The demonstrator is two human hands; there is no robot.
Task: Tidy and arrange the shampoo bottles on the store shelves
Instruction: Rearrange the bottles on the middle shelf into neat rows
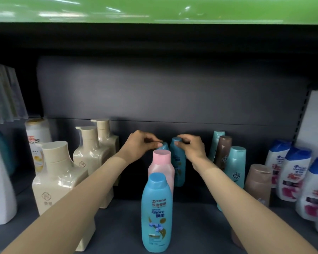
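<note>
A blue Rejoice shampoo bottle [156,213] stands upright at the shelf's front centre, with a pink bottle [161,167] right behind it. Farther back are two dark teal bottles. My left hand [140,144] pinches the cap of the left teal bottle [163,146], which is mostly hidden by the pink one. My right hand [190,146] grips the top of the right teal bottle [178,162]. Both teal bottles stand close together near the dark back panel.
Cream pump bottles [60,178] line the left, with white bottles [37,142] beyond them. On the right stand light teal bottles [236,166], brown bottles [258,182] and white, blue-capped bottles [294,173]. The grey shelf floor [121,226] shows at the front, under a green shelf edge [154,10].
</note>
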